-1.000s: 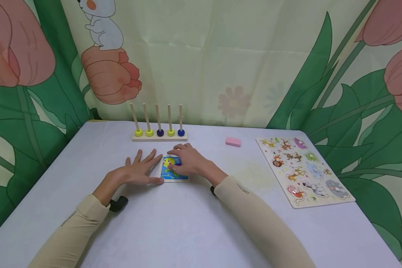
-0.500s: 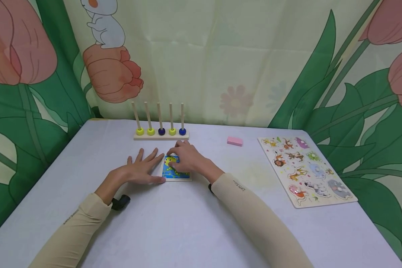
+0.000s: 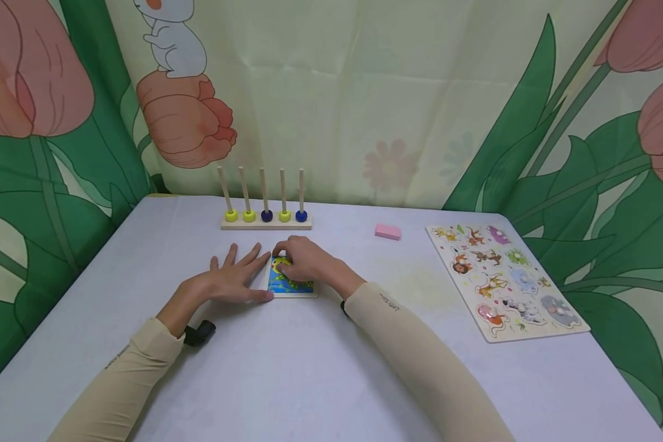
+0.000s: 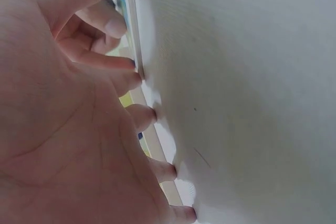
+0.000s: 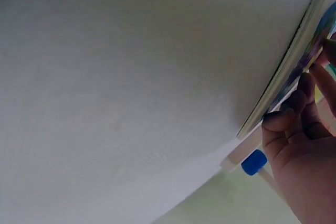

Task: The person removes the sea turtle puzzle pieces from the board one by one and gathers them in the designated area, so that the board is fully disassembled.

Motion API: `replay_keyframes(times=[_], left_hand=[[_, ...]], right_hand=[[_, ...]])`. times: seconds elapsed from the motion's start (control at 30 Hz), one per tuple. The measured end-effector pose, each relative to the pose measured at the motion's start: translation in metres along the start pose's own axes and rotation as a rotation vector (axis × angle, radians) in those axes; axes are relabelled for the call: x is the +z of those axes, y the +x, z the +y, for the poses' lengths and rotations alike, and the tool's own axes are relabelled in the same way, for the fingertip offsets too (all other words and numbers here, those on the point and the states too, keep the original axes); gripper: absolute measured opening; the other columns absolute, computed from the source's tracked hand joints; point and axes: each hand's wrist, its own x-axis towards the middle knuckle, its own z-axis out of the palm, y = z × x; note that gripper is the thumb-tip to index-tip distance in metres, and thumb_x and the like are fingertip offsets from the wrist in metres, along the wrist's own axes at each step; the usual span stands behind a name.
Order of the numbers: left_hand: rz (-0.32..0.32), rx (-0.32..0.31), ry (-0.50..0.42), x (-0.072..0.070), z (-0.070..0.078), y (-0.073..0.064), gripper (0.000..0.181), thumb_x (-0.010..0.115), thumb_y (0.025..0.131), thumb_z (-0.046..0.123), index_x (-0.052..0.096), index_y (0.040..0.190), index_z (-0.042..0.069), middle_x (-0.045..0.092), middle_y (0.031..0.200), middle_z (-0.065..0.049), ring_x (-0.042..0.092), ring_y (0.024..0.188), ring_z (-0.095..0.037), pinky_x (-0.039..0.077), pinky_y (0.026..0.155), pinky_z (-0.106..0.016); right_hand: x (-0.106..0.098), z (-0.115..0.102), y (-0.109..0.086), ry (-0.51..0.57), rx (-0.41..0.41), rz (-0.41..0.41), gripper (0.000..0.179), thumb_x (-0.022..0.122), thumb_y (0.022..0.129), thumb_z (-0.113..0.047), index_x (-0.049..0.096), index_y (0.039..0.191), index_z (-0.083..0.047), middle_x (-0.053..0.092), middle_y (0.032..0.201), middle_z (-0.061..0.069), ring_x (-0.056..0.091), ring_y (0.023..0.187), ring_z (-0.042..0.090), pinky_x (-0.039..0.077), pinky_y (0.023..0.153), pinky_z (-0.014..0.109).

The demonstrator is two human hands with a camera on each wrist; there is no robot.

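Observation:
A small jigsaw board [image 3: 290,287] with a blue and yellow picture lies on the white table. My left hand [image 3: 225,283] lies to its left with fingers spread, thumb at the near left corner and index fingertip close to the far left corner. My right hand [image 3: 308,261] bends over the far right part, its thumb and index finger set about a yellow puzzle piece [image 3: 281,263]. The right wrist view shows the curled fingers [image 5: 278,121] at the board's coloured top face. The right hand covers much of the picture.
Behind the board stands a wooden peg stand [image 3: 266,225] with yellow and dark blue beads on its upright pegs. A pink block [image 3: 388,232] lies farther right. On the right side is a large animal puzzle board [image 3: 492,334]. A printed curtain [image 3: 331,110] hangs behind the table.
The right hand has shifted slightly over the board, and its index fingertip is now nearer the far left corner. The left hand stays in place. The whole view has moved a little.

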Motion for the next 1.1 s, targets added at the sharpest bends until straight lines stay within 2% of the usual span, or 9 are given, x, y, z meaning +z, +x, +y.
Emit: replay_keyframes(times=[0.33,0.67,0.9,1.1], left_hand=[[0.005,0.008,-0.003,0.0007,-0.0013,0.0002,0.107,0.061,0.091,0.073,0.016,0.171,0.018,0.001,0.180,-0.019,-0.011,0.158,-0.065,-0.003,0.115,-0.090],[0.008,0.021,-0.018,-0.0001,-0.0006,-0.0008,0.105,0.060,0.093,0.072,0.016,0.172,0.017,0.000,0.180,-0.018,-0.012,0.159,-0.064,-0.003,0.115,-0.090],[0.002,0.014,-0.013,-0.0011,-0.0002,-0.0021,0.105,0.060,0.093,0.072,0.016,0.172,0.018,0.000,0.180,-0.018,-0.012,0.159,-0.063,-0.003,0.115,-0.090],[-0.002,0.005,-0.013,-0.0009,-0.0008,-0.0022,0.105,0.060,0.093,0.072,0.014,0.172,0.020,0.000,0.180,-0.018,-0.012,0.159,-0.063,-0.003,0.115,-0.090]], right_hand=[[-0.0008,0.0028,0.0027,0.051,0.010,-0.033,0.037,0.063,0.105,-0.025,0.064,0.141,-0.015,0.072,0.112,0.009,0.062,0.096,0.019,0.055,0.092,0.033],[-0.0024,0.0044,0.0045,0.054,0.019,-0.068,0.036,0.061,0.106,-0.024,0.061,0.141,-0.015,0.071,0.113,0.009,0.062,0.095,0.019,0.055,0.089,0.032],[-0.0036,0.0043,0.0061,0.056,0.006,-0.068,0.037,0.062,0.106,-0.024,0.061,0.141,-0.012,0.069,0.109,0.010,0.059,0.090,0.018,0.049,0.081,0.029],[-0.0035,0.0049,0.0069,0.047,-0.011,-0.079,0.038,0.061,0.106,-0.023,0.060,0.143,-0.013,0.069,0.113,0.010,0.060,0.093,0.018,0.051,0.085,0.030]])
